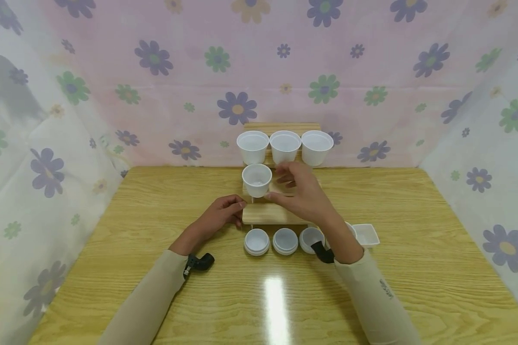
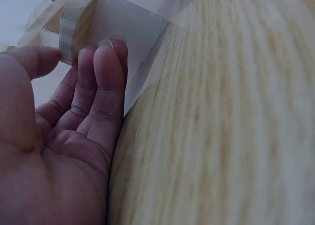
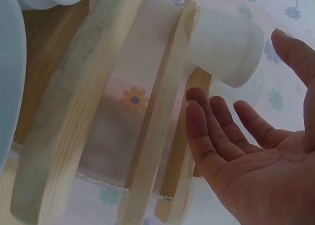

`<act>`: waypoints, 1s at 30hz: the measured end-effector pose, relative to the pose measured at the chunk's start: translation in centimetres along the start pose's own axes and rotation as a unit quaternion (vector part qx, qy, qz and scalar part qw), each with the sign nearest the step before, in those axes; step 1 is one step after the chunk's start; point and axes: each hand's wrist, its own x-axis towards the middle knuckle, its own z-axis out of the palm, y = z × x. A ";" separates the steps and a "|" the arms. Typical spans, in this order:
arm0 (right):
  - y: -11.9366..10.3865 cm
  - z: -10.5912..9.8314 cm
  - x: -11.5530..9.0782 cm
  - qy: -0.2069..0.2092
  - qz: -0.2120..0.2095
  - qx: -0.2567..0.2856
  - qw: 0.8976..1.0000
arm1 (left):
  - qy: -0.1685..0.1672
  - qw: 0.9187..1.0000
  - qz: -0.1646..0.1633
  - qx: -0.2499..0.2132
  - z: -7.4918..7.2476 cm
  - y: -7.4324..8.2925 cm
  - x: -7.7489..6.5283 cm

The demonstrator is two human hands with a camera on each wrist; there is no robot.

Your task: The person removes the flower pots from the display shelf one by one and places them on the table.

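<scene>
The person's left hand (image 1: 221, 213), at the left end of a wooden stepped stand (image 1: 276, 214), pinches the edge of its lowest board between thumb and fingers. To the right, a white cup (image 1: 256, 183) stands upright at the left end of the middle step. Behind and above it, three white cups (image 1: 285, 148) stand in a row on the top step. In front of the stand, three small white tubs (image 1: 285, 241) line up on the wood-grain table (image 1: 177, 297), the rightmost partly covered by a black wrist mount (image 1: 322, 252). The right hand (image 1: 306, 194) is released, its fingers loosely spread just beside the middle-step cup, grasping nothing. Farther right, past the right forearm, is a square white dish (image 1: 366, 235).
</scene>
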 end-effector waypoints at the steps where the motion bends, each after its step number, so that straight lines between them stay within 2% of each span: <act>1: 0.0 0.1 0.1 -0.001 0.000 0.000 1.000 | 0.000 1.000 0.000 0.001 0.0 0.0 0.0; 21: -0.2 2.4 1.2 0.023 0.019 0.005 1.000 | -0.007 1.000 0.001 -0.001 0.0 0.0 0.0; 30: -0.1 3.3 1.3 0.040 0.013 0.000 0.999 | -0.003 1.000 0.000 0.002 -0.1 0.1 0.1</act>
